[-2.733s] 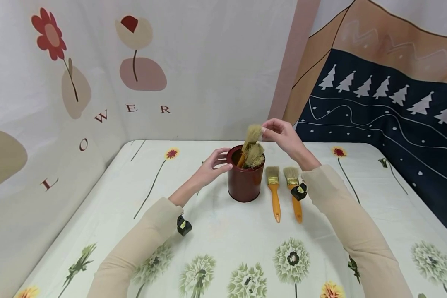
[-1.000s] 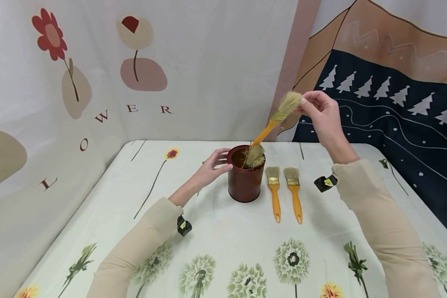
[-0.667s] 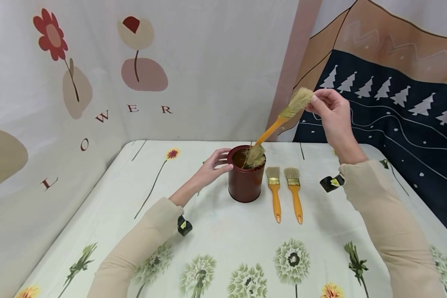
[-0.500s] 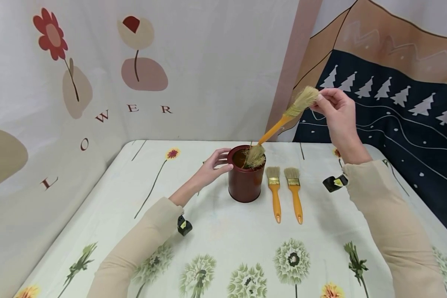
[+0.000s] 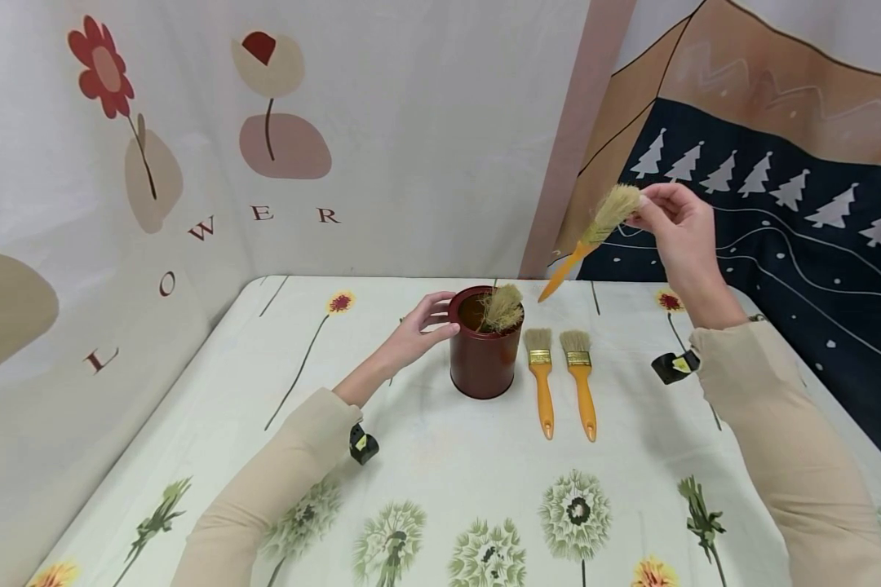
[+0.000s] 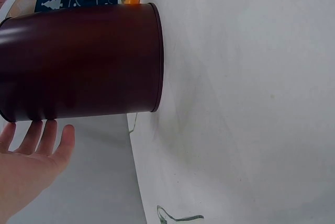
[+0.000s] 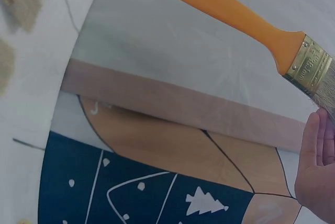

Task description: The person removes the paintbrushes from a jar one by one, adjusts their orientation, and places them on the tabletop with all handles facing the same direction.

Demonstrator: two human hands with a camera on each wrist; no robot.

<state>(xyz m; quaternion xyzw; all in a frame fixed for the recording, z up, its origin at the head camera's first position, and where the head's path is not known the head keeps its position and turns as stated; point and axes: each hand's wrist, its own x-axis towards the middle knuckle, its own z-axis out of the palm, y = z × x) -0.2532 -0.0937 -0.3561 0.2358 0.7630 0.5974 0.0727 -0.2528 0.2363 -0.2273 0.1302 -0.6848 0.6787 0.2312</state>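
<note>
Ferrule (image 7: pixel 310 65) in wrist view only

Flower-print tablecloth (image 5: pixel 440 489), printed, perhaps fabric, backdrops (image 5: pixel 411 122).

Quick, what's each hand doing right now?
Left hand: open, fingers touching the red can.
Right hand: pinching the raised paintbrush by its bristles.

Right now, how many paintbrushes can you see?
4. One brush is in the air, pinched by its bristles in the right hand. Two lie side by side on the table. One stands in the red can, bristles up; more may hide inside.
</note>
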